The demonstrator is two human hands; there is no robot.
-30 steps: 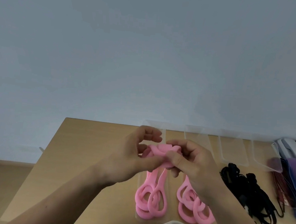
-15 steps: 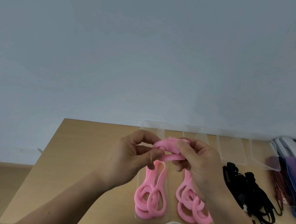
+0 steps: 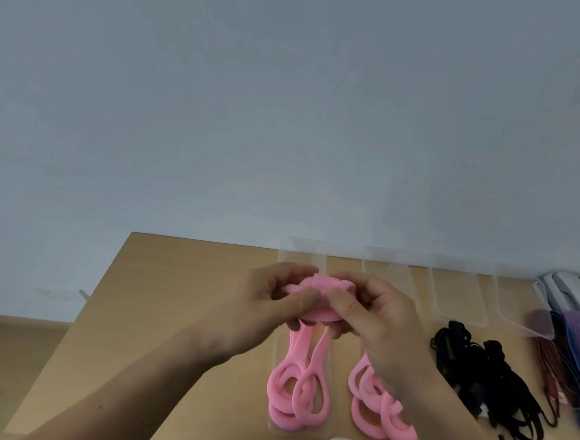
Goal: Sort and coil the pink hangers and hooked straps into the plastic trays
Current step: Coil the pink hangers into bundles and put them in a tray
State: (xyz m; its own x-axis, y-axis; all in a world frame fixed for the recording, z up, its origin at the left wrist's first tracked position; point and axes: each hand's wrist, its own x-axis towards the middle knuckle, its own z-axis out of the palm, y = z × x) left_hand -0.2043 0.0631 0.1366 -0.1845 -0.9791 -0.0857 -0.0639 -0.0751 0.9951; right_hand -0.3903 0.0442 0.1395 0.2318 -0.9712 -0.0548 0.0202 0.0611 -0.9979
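Observation:
Both hands hold one pink hanger (image 3: 315, 287) above the table. My left hand (image 3: 268, 307) pinches its bunched top from the left, and my right hand (image 3: 374, 325) grips it from the right with the thumb pressed on it. Two pink tails hang down from the bundle to looped ends (image 3: 298, 397) lying in a clear plastic tray (image 3: 277, 353). A second heap of pink hangers (image 3: 376, 411) lies in the neighbouring tray, partly hidden by my right forearm.
Further clear trays (image 3: 458, 300) stand in a row along the far edge of the wooden table (image 3: 173, 297). A pile of black straps (image 3: 490, 381) lies at the right, with dark red and blue straps (image 3: 567, 363) and a white device (image 3: 571, 294) beyond.
Both hands have lowered slightly and closed together, squeezing the pink bundle flatter. The tails still hang to the tray.

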